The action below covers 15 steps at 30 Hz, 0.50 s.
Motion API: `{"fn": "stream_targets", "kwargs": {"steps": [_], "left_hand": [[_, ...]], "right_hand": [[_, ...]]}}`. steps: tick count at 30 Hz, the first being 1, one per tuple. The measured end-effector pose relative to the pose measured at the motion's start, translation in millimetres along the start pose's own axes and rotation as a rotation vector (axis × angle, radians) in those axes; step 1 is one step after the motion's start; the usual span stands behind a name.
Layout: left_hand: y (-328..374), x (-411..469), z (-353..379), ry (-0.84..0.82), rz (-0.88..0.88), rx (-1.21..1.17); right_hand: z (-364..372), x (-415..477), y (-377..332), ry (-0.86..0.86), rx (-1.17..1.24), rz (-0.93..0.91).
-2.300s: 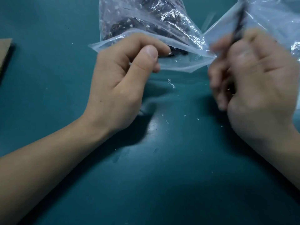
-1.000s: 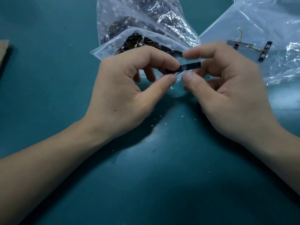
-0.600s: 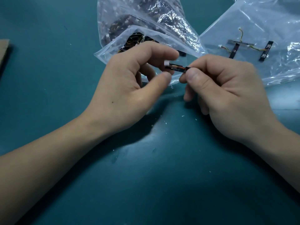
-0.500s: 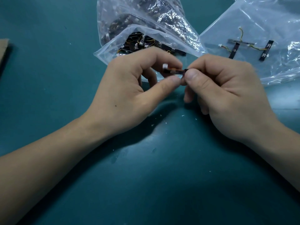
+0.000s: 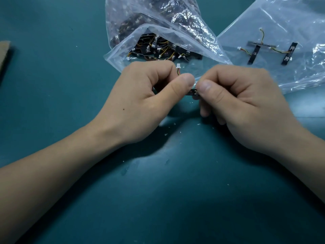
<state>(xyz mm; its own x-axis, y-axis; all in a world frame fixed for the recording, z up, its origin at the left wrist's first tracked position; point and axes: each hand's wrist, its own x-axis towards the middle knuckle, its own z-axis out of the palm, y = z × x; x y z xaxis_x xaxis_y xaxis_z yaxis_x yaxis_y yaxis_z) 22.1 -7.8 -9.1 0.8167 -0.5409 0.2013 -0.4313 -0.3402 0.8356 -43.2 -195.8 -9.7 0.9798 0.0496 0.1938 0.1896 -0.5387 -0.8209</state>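
My left hand (image 5: 146, 95) and my right hand (image 5: 241, 103) meet at the middle of the teal table, thumbs nearly touching. Together they pinch one small black strip board (image 5: 193, 92); only a short piece of it shows between the thumbs. Its thin wire rises past my left thumb to a white connector (image 5: 178, 66). Just behind my hands lies a clear plastic bag (image 5: 158, 16), its mouth open, holding several more black boards with wires (image 5: 163, 50).
A second clear bag (image 5: 281, 20) lies flat at the back right with three black strip boards (image 5: 270, 51) on it. A brown cardboard edge (image 5: 4, 55) shows at the far left. Small white flecks dot the table (image 5: 175, 199) below my hands.
Both hands have come a little nearer to me with the board. The board has turned, so its white connector now sticks up above my left thumb. The bag's mouth gapes wider.
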Motion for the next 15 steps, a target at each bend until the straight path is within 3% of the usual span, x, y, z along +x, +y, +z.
{"fn": "stream_targets", "kwargs": {"steps": [7, 15], "left_hand": [[0.9, -2.1, -2.1, -0.052, 0.056, 0.050], [2.2, -2.6, 0.6, 0.080, 0.055, 0.039]], "right_hand": [[0.0, 2.6, 1.2, 0.077, 0.046, 0.039], [1.9, 1.1, 2.1, 0.019, 0.006, 0.014]]}}
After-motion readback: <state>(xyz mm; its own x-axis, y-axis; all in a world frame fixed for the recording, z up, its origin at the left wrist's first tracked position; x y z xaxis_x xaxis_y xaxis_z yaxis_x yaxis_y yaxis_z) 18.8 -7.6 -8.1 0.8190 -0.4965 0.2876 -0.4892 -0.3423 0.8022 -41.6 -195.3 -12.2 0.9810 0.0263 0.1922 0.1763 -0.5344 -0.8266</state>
